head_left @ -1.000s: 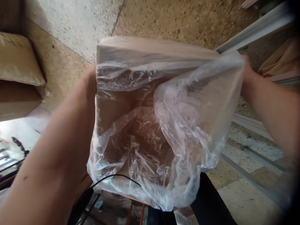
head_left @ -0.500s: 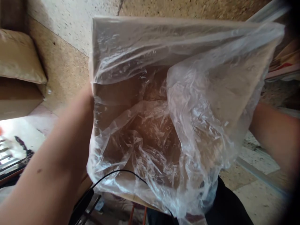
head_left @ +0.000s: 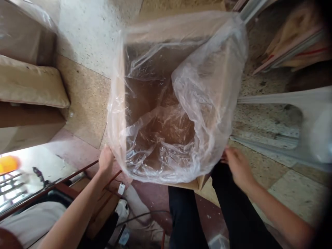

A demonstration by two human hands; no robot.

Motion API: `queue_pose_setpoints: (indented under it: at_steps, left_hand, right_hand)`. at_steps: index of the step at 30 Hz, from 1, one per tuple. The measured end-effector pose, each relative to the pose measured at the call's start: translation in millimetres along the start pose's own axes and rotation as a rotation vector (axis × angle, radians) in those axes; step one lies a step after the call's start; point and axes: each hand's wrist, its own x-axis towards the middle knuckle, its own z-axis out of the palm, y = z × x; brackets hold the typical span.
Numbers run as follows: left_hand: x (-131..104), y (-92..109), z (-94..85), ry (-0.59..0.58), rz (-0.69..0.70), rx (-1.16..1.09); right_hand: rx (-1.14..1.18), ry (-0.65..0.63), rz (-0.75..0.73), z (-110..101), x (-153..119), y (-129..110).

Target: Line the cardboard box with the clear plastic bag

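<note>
A brown cardboard box (head_left: 199,181) stands open on the floor in front of my legs, lined with a clear plastic bag (head_left: 202,90) that drapes over its rim and sags inside. My left hand (head_left: 105,160) grips the bag's edge at the box's near left corner. My right hand (head_left: 237,166) holds the bag's edge at the near right corner. Nothing shows inside the bag.
Tan cushions (head_left: 31,84) lie on cardboard boxes at the left. Flat cardboard sheets (head_left: 293,45) lean at the upper right. Another clear plastic sheet (head_left: 298,124) stretches across the right. A metal floor track (head_left: 261,141) runs behind the box. Cables and a white plug (head_left: 120,188) lie near my feet.
The box and bag dropped from close in front of the camera down to the floor. Both hands slid from the far upper corners to the near lower rim.
</note>
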Motion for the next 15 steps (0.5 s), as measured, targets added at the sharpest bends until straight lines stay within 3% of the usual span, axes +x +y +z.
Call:
queue_pose_setpoints:
  at_steps: [3, 6, 10, 15]
  left_hand:
    - [-42, -20, 10.5, -0.069, 0.013, -0.222]
    - [-62, -26, 18.8, -0.118, 0.01, -0.447]
    - [-68, -28, 21.9, -0.206, -0.077, -0.736]
    - [-77, -42, 14.4, -0.346, -0.253, -1.005]
  right_hand:
    - [0.173, -0.138, 0.132, 18, -64, 9]
    - [0.354, -0.165, 0.303, 34, -101, 1]
    - [0.427, -0.109, 0.356, 47, -117, -17]
    - [0.485, -0.11, 0.479, 64, -110, -27]
